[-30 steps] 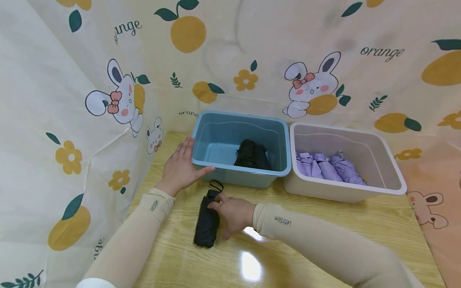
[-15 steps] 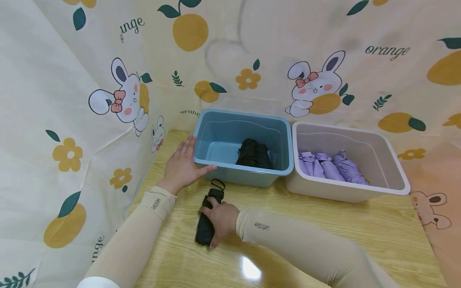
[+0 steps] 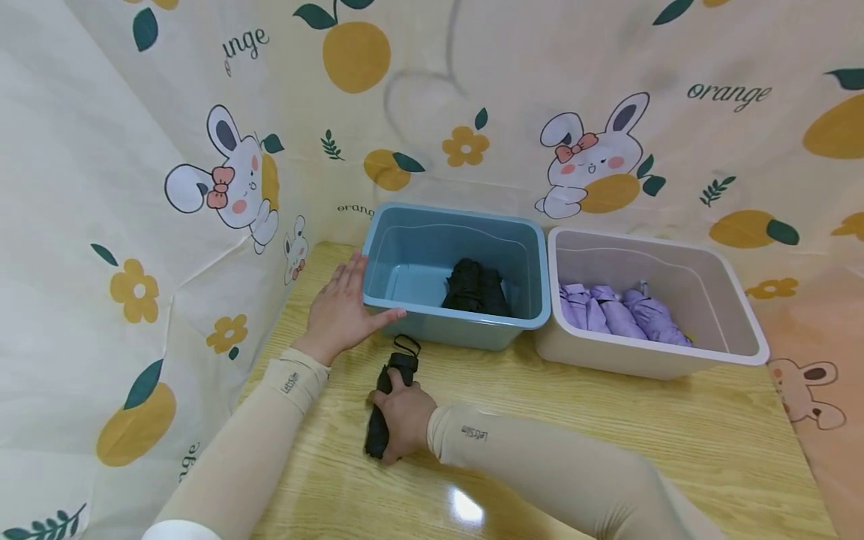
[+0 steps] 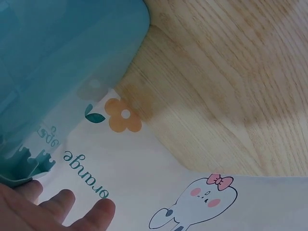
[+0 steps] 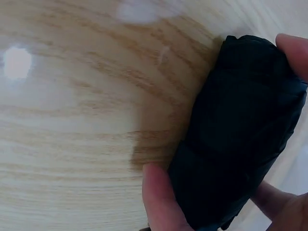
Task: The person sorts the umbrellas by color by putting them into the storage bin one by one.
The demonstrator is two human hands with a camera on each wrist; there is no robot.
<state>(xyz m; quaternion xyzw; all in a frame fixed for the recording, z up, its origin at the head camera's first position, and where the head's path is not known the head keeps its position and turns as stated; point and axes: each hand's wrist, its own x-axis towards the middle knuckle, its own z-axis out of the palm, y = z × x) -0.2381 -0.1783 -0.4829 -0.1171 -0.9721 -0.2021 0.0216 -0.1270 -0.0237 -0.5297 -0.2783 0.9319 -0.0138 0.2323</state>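
A folded black umbrella (image 3: 376, 433) lies on the table in front of the bins, its strap loop pointing toward the blue bin (image 3: 454, 321). My right hand (image 3: 405, 415) grips it around the middle; in the right wrist view fingers and thumb press both sides of the umbrella (image 5: 240, 130). With fingers extended, my left hand (image 3: 340, 313) rests against the blue bin's left end, thumb along the front rim. The left wrist view catches fingertips (image 4: 98, 216) beside the bin's rim. Black folded umbrellas (image 3: 475, 289) lie inside the blue bin, toward its right.
A beige bin (image 3: 607, 358) stands directly right of the blue one, with several purple folded umbrellas (image 3: 617, 313) inside. Behind the bins and along the left rises a printed curtain (image 3: 418, 45). Everything stands on a wood-grain table (image 3: 540, 390).
My right hand has moved left from beside the black umbrella and closed around it. The umbrella has barely shifted. My left hand stays at the blue bin.
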